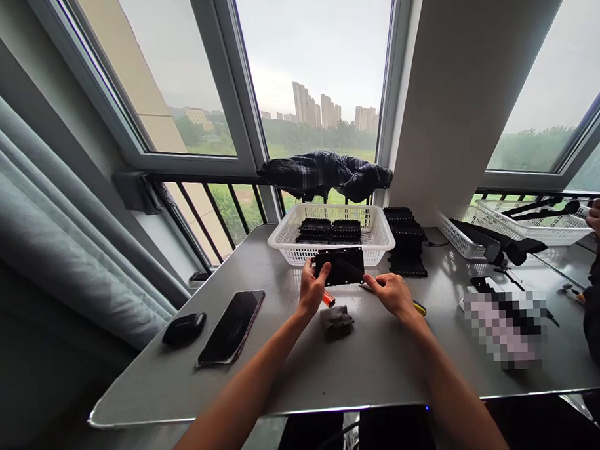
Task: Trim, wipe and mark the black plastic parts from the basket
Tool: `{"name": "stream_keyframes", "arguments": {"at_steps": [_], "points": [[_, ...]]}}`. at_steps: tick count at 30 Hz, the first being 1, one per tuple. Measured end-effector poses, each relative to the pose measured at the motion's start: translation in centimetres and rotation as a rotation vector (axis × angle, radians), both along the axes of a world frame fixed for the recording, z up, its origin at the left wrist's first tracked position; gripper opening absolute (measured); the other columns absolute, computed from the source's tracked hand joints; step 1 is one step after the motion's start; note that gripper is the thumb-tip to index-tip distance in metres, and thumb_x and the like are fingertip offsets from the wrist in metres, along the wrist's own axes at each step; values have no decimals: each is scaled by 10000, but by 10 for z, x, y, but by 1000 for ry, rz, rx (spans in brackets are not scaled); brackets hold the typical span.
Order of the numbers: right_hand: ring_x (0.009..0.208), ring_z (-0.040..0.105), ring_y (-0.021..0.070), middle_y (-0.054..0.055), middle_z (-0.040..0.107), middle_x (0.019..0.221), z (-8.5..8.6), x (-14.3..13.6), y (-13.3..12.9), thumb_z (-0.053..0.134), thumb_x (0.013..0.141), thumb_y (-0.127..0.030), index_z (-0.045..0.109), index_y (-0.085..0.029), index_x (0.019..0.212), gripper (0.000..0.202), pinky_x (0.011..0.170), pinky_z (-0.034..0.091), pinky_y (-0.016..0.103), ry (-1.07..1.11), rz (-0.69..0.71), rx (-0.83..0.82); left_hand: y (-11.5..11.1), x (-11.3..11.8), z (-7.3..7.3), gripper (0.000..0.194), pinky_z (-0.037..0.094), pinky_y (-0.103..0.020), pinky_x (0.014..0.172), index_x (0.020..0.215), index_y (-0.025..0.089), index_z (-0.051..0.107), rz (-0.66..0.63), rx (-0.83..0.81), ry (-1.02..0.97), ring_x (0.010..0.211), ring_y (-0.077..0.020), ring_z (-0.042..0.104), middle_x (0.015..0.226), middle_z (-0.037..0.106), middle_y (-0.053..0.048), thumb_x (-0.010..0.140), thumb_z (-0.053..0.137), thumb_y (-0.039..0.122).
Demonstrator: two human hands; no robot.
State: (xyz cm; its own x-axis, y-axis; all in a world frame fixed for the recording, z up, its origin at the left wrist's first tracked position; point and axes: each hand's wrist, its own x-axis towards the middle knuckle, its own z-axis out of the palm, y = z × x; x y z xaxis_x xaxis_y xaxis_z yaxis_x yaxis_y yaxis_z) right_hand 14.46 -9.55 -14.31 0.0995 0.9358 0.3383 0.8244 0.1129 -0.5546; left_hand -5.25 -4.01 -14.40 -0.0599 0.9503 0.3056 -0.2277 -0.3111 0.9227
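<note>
Above the grey tabletop [290, 383], 2 hands raise 1 black panel [338, 266] just in front of the white basket [281, 242]. The left hand's [312, 287] grip is closed on its left edge, thumb across the face; the right hand [391, 293] pinches near its lower right corner, perhaps also gripping a slim tool. Below lies 1 crumpled dark cloth [337, 321].

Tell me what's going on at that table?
Someone is holding up a flat black piece above the grey table. Their left hand grips one side, and their right hand is at the lower corner on the other. Behind it, more black pieces sit in a white basket. A dark lump lies below.
</note>
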Motion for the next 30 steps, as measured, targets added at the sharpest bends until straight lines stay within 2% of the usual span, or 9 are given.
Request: {"name": "stream_keyframes", "arguments": {"at_steps": [6, 12, 18, 22, 30], "points": [[554, 484, 154, 36, 596, 551, 0, 0, 1, 381, 897, -660, 650, -198, 557, 634, 541, 218, 286, -23, -23, -11, 4, -5, 1, 385, 486, -377, 898, 986, 191, 571, 40, -2, -2, 904, -224, 645, 951, 675, -59, 732, 712, 445], [611, 542, 167, 54, 655, 616, -2, -2, -1, 383, 907, -650, 659, -197, 583, 621, 556, 238, 272, -68, -30, 4, 6, -5, -2, 400, 500, -393, 884, 989, 176, 571, 64, 32, 34, 898, -231, 649, 940, 674, -66, 742, 699, 463], [584, 530, 165, 47, 648, 604, 2, 1, -2, 368, 914, -647, 689, -205, 619, 621, 549, 234, 275, -75, -65, -5, 12, -10, -4, 391, 477, -392, 922, 1001, 176, 576, 113, 56, 46, 947, -235, 644, 983, 673, -81, 759, 681, 465], [603, 547, 173, 57, 656, 623, 0, 0, -1, 381, 908, -649, 702, -200, 640, 614, 562, 248, 276, -99, -62, 30, 14, -10, -8, 384, 486, -381, 890, 997, 174, 579, 107, 68, 63, 920, -232, 648, 959, 676, -78, 761, 685, 457], [553, 519, 156, 45, 636, 586, 0, 5, 1, 374, 911, -646, 693, -201, 605, 627, 538, 242, 273, -54, -54, 6, 15, -10, -11, 383, 469, -395, 926, 981, 184, 569, 152, 49, 50, 953, -236, 639, 981, 663, -77, 758, 686, 473]]}}
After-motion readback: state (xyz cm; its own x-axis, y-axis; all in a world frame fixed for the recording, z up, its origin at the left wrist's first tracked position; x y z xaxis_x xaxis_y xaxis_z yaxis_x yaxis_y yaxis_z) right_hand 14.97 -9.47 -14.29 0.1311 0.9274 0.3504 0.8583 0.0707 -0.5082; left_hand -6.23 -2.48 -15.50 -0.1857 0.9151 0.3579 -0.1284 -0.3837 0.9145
